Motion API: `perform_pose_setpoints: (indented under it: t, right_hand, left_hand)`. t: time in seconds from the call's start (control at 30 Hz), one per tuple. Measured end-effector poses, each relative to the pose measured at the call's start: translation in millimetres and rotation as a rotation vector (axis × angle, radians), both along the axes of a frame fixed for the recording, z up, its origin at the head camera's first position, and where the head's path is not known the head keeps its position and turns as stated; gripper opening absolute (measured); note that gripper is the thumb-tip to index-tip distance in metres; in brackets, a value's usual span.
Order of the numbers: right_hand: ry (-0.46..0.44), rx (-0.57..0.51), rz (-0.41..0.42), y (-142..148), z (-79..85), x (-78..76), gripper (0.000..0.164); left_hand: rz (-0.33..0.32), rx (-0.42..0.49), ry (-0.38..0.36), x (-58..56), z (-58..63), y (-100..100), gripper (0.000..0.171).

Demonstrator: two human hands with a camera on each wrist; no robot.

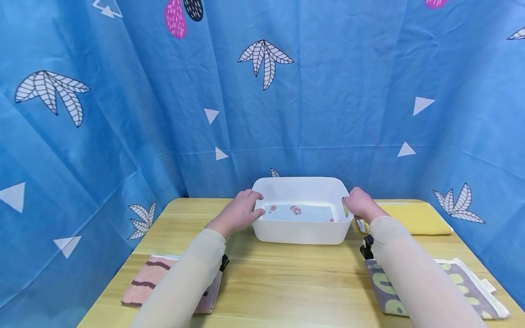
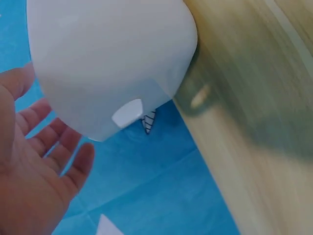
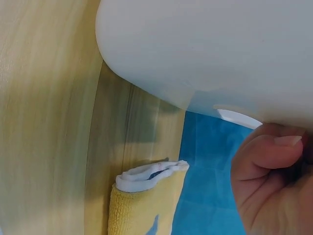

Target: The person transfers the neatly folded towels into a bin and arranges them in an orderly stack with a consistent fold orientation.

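Note:
A white plastic basket [image 1: 303,232] with handle holes in its ends stands at the back of the table. Flat on its bottom lies a pale blue piece with pink flowers [image 1: 301,212], perhaps a folded towel. My left hand [image 1: 242,209] is at the basket's left end, thumb and fingers spread; in the left wrist view its fingers [image 2: 80,166] are loosely bent beside the rim. At the opposite end my right hand [image 1: 361,202] grips the rim by the handle hole. The right wrist view shows its thumb [image 3: 276,152] folded over curled fingers, partly cut off.
A folded yellow towel [image 1: 414,218] lies at the back right, beyond my right hand. Under my right forearm is a purple and green towel [image 1: 463,287]; under the left, a pink striped towel [image 1: 143,282]. Blue curtains [image 1: 328,114] enclose the wooden table [image 1: 287,282].

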State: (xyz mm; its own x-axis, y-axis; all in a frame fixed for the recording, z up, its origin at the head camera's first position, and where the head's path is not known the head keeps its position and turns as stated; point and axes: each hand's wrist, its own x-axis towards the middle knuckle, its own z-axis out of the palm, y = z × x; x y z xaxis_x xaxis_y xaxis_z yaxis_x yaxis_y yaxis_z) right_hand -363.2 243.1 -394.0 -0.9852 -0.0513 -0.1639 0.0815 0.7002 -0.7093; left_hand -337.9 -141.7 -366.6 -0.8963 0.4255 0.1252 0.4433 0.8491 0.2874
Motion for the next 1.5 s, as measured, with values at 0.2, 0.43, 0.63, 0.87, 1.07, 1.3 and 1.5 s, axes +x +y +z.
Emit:
perform_pose_setpoints:
  t: [0.2,0.43,0.63,0.87,1.07,1.3,1.5]
  right_hand:
    - [0.0,0.003,-0.003,-2.9,3.0,0.8,0.035]
    - [0.003,0.005,-0.013,-5.9,4.2,0.2,0.029]
    - [0.003,0.008,-0.019,-4.8,3.8,-1.1,0.03]
    - [-0.02,-0.002,-0.029,-3.7,4.7,2.4,0.03]
    - [-0.012,-0.01,-0.031,-3.7,4.3,2.4,0.022]
    - [-0.014,-0.012,-0.017,-3.8,5.7,1.8,0.02]
    - [-0.027,-0.019,-0.012,-4.3,4.8,3.9,0.018]
  left_hand:
    - [-0.025,-0.098,0.111,20.5,4.8,-7.1,0.051]
    - [0.04,-0.114,0.145,54.4,6.9,-25.6,0.064]
    - [0.072,-0.095,0.15,81.5,4.9,-52.5,0.068]
    - [0.138,-0.111,0.079,101.8,-4.8,-95.3,0.074]
    - [0.181,-0.132,0.03,118.4,-19.4,-127.8,0.073]
    - [0.245,-0.138,-0.144,132.4,-42.4,-149.7,0.078]
    - [0.269,-0.135,-0.26,136.2,-54.3,-156.4,0.08]
